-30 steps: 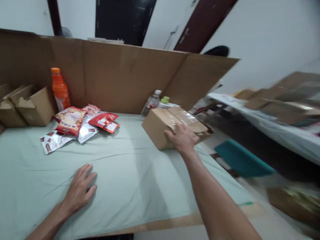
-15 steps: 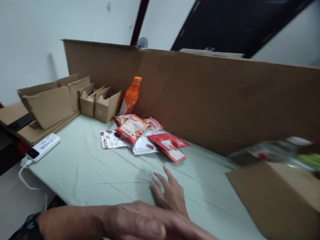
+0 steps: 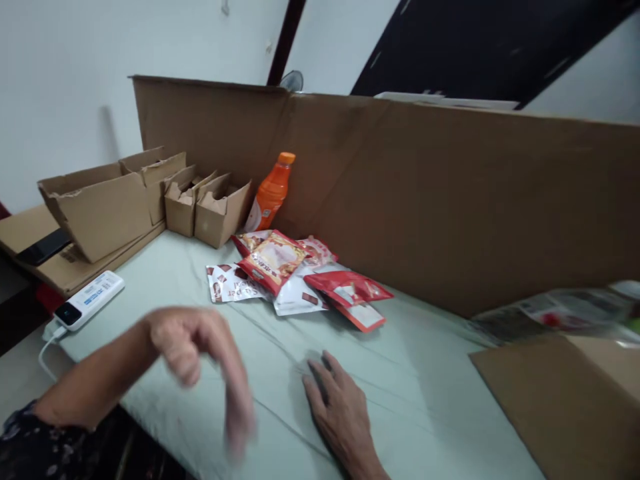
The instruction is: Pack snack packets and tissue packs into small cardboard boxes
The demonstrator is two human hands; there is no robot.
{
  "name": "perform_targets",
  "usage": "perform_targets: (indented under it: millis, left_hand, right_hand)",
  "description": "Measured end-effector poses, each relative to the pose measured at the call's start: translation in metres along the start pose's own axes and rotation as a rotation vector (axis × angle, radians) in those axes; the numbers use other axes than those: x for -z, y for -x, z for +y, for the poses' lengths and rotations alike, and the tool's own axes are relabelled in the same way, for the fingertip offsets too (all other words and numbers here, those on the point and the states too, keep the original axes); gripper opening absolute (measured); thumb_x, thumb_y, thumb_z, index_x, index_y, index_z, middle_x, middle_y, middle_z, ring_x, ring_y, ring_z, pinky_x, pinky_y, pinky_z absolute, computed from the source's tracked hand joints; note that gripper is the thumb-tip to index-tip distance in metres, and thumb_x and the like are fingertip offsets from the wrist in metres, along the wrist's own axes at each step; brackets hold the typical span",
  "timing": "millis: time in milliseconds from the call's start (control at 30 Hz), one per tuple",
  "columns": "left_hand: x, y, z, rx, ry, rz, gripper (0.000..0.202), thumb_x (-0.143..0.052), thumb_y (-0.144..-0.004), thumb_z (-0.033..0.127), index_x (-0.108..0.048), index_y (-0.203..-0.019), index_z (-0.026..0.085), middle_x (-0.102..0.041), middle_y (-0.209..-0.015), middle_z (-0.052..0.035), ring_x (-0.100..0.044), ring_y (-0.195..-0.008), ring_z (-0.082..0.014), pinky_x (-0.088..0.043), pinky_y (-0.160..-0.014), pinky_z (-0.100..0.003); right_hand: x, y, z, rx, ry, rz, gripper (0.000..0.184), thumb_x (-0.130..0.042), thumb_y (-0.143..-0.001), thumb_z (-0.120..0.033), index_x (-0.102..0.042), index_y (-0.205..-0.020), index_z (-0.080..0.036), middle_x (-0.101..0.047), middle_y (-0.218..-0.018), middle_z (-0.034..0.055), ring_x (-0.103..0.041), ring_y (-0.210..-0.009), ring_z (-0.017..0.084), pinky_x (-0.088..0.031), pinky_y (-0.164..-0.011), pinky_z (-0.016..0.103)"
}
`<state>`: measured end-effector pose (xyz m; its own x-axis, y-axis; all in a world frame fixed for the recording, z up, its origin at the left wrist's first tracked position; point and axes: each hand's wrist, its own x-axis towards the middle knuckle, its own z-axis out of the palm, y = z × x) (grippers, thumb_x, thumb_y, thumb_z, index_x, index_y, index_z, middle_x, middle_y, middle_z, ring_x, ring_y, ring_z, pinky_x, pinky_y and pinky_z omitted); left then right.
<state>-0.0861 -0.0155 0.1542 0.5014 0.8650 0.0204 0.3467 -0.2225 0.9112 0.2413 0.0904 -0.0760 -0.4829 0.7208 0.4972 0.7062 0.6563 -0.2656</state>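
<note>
My left hand (image 3: 343, 410) lies flat and open, palm down, on the pale green cloth (image 3: 425, 373) covering the table. Nothing is in it. My right hand is out of view. From the lower left, another person's arm in a dark patterned sleeve reaches over the table's front edge. That hand (image 3: 195, 347) hangs above the cloth with drooping fingers, smeared by motion. A pile of red and white snack packets (image 3: 295, 280) lies beyond both hands. A brown cardboard box (image 3: 565, 393) sits at the right edge, apart from my hand.
An orange drink bottle (image 3: 273, 193) stands against the tall cardboard wall (image 3: 450, 200). Small open cartons (image 3: 215, 213) and a larger folded carton (image 3: 100, 207) stand at the left. A white power bank (image 3: 90, 300) lies at the table corner and a black phone (image 3: 45, 245) on flat cardboard. A blurred plastic bottle (image 3: 560, 310) lies behind the box.
The view has swung left. My right hand left the box and went out of view. The sleeved arm crossed low in front, then rose to the left. My left hand stayed flat.
</note>
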Motion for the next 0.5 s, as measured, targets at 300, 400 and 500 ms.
perform_targets:
  millis: [300,400,500]
  left_hand:
    - [0.179,-0.106,-0.059,0.35,-0.772,0.872,0.048,-0.069,-0.099,0.036,-0.057,-0.141,0.018,-0.052,-0.151,-0.0143,-0.054,-0.136,-0.0341,-0.047,-0.112,-0.059]
    - [0.201,-0.13,-0.073,0.5,-0.824,0.783,0.04,-0.068,-0.1,0.037,-0.061,-0.134,0.017,-0.061,-0.137,-0.0119,-0.064,-0.119,-0.0287,-0.057,-0.099,-0.051]
    - [0.201,-0.14,-0.079,0.602,-0.849,0.706,0.037,-0.068,-0.1,0.037,-0.062,-0.131,0.017,-0.064,-0.131,-0.0109,-0.067,-0.113,-0.0268,-0.059,-0.095,-0.047]
  right_hand:
    - [-0.007,0.002,0.003,0.039,-0.022,0.086,0.042,-0.041,-0.105,-0.05,-0.071,-0.115,-0.022,-0.068,-0.132,0.0172,-0.068,-0.115,0.032,-0.055,-0.09,0.05]
    - [-0.006,0.001,0.002,0.037,-0.043,0.091,0.039,-0.044,-0.105,-0.048,-0.071,-0.116,-0.022,-0.071,-0.13,0.0157,-0.067,-0.118,0.032,-0.054,-0.093,0.049]
    - [-0.005,-0.001,0.0,0.018,-0.051,0.085,0.036,-0.046,-0.104,-0.045,-0.071,-0.116,-0.023,-0.071,-0.13,0.0149,-0.067,-0.118,0.031,-0.053,-0.094,0.048]
